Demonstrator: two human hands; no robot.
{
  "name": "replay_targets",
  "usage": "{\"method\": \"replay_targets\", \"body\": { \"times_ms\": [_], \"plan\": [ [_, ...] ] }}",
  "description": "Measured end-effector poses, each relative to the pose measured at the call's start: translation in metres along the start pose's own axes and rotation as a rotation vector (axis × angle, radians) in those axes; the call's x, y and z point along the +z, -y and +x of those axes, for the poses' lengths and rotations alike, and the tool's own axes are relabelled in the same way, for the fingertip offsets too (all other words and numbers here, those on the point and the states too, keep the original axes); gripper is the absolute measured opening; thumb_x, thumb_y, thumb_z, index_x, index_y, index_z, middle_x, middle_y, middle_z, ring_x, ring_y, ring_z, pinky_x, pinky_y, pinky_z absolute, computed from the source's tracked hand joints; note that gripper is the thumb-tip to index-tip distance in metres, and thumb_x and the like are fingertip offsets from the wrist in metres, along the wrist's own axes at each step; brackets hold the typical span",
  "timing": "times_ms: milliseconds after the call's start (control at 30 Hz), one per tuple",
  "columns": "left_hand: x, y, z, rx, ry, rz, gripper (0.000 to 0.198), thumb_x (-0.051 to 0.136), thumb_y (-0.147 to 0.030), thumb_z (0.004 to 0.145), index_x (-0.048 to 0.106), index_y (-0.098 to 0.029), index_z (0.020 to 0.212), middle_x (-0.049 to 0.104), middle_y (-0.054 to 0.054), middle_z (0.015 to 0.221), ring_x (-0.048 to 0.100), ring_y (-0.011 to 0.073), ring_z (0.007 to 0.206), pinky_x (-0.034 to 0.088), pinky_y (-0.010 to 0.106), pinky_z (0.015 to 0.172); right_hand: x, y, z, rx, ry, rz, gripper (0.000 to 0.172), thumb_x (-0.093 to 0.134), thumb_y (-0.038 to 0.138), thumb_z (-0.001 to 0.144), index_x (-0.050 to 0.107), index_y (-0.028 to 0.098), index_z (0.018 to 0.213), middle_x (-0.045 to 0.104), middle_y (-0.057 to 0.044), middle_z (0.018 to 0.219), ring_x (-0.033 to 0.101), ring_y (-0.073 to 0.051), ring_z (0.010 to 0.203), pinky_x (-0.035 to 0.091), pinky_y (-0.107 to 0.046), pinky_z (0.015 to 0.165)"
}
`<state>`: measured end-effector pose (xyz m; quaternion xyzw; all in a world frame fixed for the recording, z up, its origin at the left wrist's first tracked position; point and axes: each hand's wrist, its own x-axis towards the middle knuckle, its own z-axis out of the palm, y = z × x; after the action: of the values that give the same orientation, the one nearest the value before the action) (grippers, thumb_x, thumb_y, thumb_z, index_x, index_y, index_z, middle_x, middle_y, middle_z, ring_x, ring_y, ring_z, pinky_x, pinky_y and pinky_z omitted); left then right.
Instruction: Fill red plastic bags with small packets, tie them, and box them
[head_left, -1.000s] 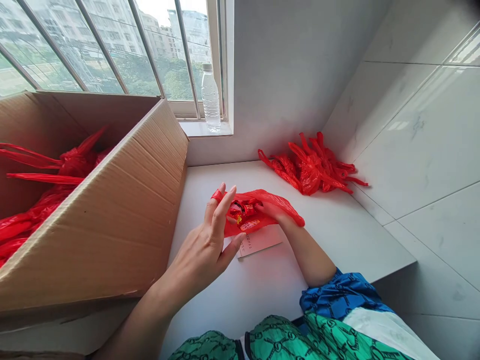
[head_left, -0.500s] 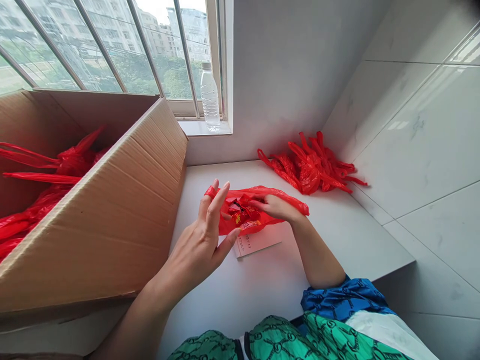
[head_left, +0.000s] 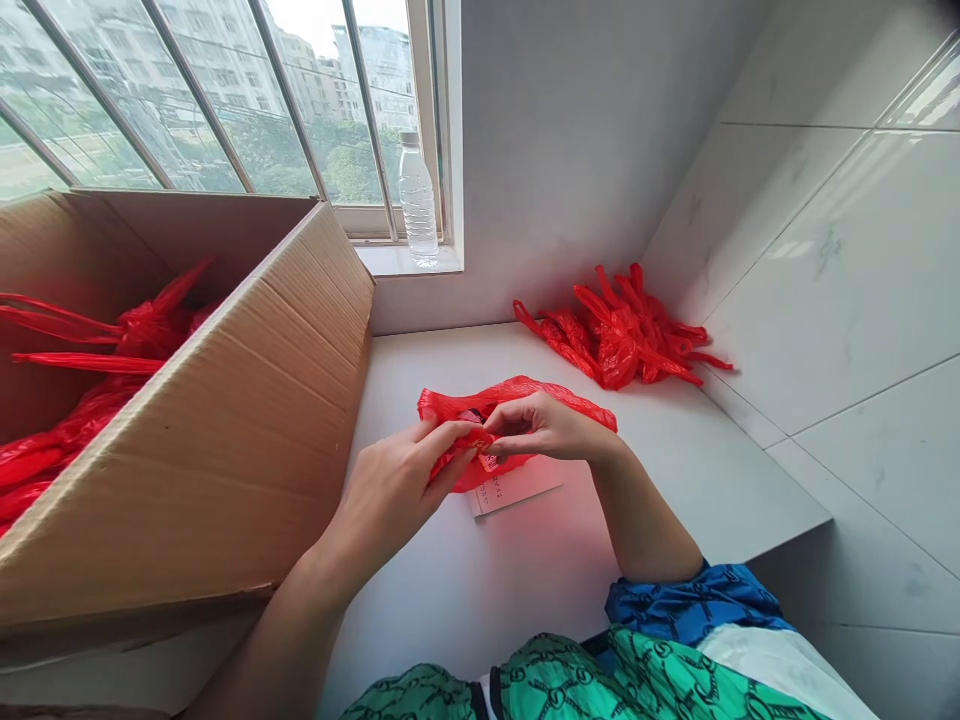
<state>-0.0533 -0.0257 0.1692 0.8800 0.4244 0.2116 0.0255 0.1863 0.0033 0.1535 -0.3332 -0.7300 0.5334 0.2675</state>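
Observation:
A thin red plastic bag (head_left: 540,388) lies spread open on the white table between my hands. My left hand (head_left: 401,485) is closed on the bag's left side, thumb and fingers drawn together near its mouth. My right hand (head_left: 551,428) reaches in from the right, its fingertips pinched at a small red packet (head_left: 479,440) with gold print. The two sets of fingertips nearly meet there and cover most of the packet. Beneath the bag, a pale pink printed card or flat box (head_left: 525,490) shows its front edge.
At left stands a tall cardboard box (head_left: 225,430) holding knotted red bags (head_left: 82,430). More red plastic bags (head_left: 622,345) are heaped at the table's back right, by the wall. A clear water bottle (head_left: 418,205) stands on the sill of the barred window. The white table (head_left: 720,480) ends at right.
My left hand's raised, spread fingers have come down and closed at the bag. My right hand has drawn back slightly, its fingers now pinched. The bag's front edge sags lower.

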Motion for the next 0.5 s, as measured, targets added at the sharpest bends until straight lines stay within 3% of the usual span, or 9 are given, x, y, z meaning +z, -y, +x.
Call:
{"method": "replay_targets", "body": {
  "times_ms": [100,267,367,500],
  "plan": [
    [0.0003,0.0013,0.0004,0.005,-0.062,-0.059,0.025,0.047,-0.037,0.101,0.069,-0.027,0.106,0.072,0.0,0.09,0.064,0.0136,0.067,0.037,0.023,0.055,0.0035,0.0043,-0.0031,-0.037,-0.05,-0.006,0.024,0.07,0.036,0.087,0.07,0.022,0.106,0.073,-0.003,0.101,0.072,-0.019,0.094,0.058,-0.033,0.083],
    [0.0007,0.0027,-0.0007,-0.003,-0.154,-0.174,0.022,0.05,-0.022,0.096,0.066,-0.022,0.081,0.072,-0.002,0.09,0.063,0.0113,0.07,0.041,0.022,0.061,0.0043,0.0032,-0.0022,-0.048,0.021,0.113,0.03,0.071,0.031,0.087,0.062,0.023,0.114,0.072,-0.006,0.115,0.068,-0.02,0.11,0.057,-0.034,0.09],
    [0.0021,0.0049,-0.0006,-0.003,-0.16,-0.167,0.021,0.05,-0.017,0.093,0.065,-0.021,0.079,0.072,-0.002,0.089,0.063,0.0112,0.07,0.042,0.022,0.062,0.0015,0.0009,-0.0015,-0.085,0.028,0.078,0.03,0.068,0.029,0.089,0.062,0.022,0.117,0.071,-0.006,0.113,0.068,-0.019,0.107,0.057,-0.034,0.089],
    [0.0042,0.0072,0.0003,-0.037,-0.136,-0.088,0.019,0.05,-0.015,0.092,0.065,-0.021,0.083,0.07,-0.002,0.086,0.061,0.0112,0.066,0.039,0.022,0.06,0.0044,0.0043,-0.0041,-0.053,0.038,-0.17,0.018,0.064,0.029,0.092,0.068,0.022,0.109,0.072,-0.003,0.108,0.068,-0.017,0.101,0.056,-0.029,0.084]
  ]
}}
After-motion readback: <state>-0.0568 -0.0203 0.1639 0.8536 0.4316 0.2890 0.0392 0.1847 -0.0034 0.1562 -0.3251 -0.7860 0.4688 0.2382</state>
